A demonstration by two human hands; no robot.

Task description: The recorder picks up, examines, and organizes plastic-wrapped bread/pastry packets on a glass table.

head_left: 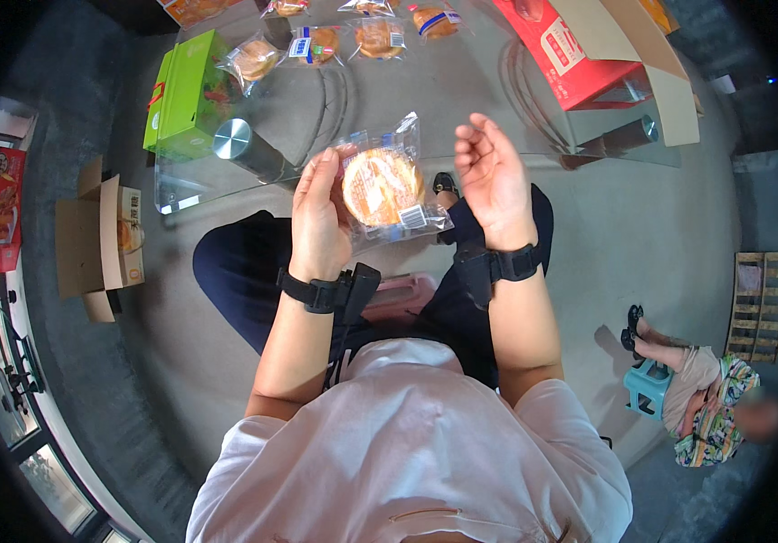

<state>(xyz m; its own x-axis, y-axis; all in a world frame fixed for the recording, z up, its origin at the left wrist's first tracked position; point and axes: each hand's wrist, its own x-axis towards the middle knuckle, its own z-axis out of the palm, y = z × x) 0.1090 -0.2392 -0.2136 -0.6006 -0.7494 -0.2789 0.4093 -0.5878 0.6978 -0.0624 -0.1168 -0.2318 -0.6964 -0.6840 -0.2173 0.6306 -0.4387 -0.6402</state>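
Observation:
A round golden pastry in a clear plastic wrapper (380, 187) is held in front of me, over my lap and just short of the glass table's near edge. My left hand (321, 204) grips the left side of this package, thumb and fingers closed on the wrapper. A barcode label shows at its lower right corner. My right hand (495, 176) is raised to the right of the package, apart from it, with its fingers loosely curled and nothing in them. Several more wrapped pastries (380, 39) lie across the far part of the glass table (425, 100).
A green box (191, 95) stands at the table's left, and a red open carton (579, 59) at its right. An open cardboard box (99, 237) sits on the floor to the left. Right of me, a person (701, 403) sits on a blue stool (649, 387) near a wooden pallet (758, 308).

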